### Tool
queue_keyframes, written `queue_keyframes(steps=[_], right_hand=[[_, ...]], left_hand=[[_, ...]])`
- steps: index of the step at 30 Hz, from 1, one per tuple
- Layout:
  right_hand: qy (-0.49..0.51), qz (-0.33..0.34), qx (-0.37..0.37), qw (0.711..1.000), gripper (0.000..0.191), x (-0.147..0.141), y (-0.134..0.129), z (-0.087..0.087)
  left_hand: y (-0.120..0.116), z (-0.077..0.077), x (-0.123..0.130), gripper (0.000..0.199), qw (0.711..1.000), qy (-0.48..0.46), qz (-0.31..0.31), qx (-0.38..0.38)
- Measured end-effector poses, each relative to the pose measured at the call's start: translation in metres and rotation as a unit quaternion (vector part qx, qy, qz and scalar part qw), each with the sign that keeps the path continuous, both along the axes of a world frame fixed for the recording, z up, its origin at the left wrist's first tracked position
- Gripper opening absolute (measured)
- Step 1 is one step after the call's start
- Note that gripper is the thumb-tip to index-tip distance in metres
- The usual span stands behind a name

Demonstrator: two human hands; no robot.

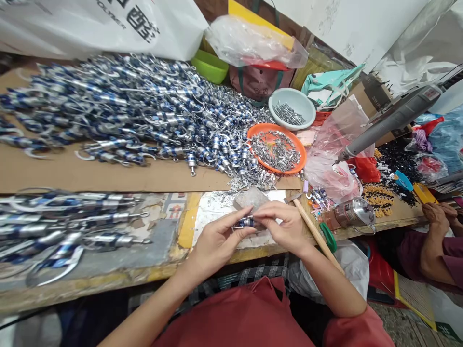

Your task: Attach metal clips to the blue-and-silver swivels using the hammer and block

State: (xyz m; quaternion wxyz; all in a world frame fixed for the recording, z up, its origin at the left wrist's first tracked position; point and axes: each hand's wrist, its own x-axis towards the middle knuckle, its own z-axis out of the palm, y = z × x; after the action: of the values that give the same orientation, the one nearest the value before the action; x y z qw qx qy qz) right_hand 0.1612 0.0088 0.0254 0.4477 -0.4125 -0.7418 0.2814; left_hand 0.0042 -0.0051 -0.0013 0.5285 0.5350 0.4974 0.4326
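Note:
A small blue-and-silver metal fitting (246, 222) is held low over the bench's front edge, in front of a grey block (251, 197). My left hand (219, 241) grips it between thumb and fingers. At its right end my right hand (284, 225) is closed in a pinch; the fingertips hide what exactly they hold there. Just right of my right hand lies a hammer with a wooden handle (314, 229). Several longer blue-and-silver fittings with loops (108, 217) lie on the bench to the left.
Behind spreads a large heap of similar fittings (137, 106). An orange tray (303, 164) and a pale bowl (310, 119) hold small metal parts. A grey power screwdriver (390, 120) hangs at the right, above a metal mug (352, 214). Another person's hands (436, 221) are at far right.

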Motion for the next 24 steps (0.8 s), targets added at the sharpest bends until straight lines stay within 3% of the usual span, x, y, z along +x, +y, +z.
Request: queue_keyframes(steps=[6,9,13,17,24], right_hand=[[-0.027,0.027,0.083,0.996,0.018,-0.007,-0.008,0.002],[-0.01,0.039,0.077,0.996,0.019,-0.005,-0.01,0.0],[0.013,0.035,0.059,0.998,0.018,-0.002,-0.016,-0.004],[0.035,0.023,0.09,0.995,0.02,0.0,-0.023,-0.011],[0.077,0.016,0.08,0.994,0.017,-0.002,-0.03,-0.018]], left_hand=[[-0.002,0.009,-0.001,0.047,0.999,0.004,-0.034,-0.028],[-0.004,0.01,0.0,0.043,0.999,-0.015,-0.034,-0.031],[-0.008,0.011,0.004,0.039,0.996,-0.085,0.033,-0.021],[-0.011,0.013,0.006,0.019,0.988,-0.143,0.05,-0.028],[-0.014,0.013,0.005,0.011,0.991,-0.109,0.037,-0.063]])
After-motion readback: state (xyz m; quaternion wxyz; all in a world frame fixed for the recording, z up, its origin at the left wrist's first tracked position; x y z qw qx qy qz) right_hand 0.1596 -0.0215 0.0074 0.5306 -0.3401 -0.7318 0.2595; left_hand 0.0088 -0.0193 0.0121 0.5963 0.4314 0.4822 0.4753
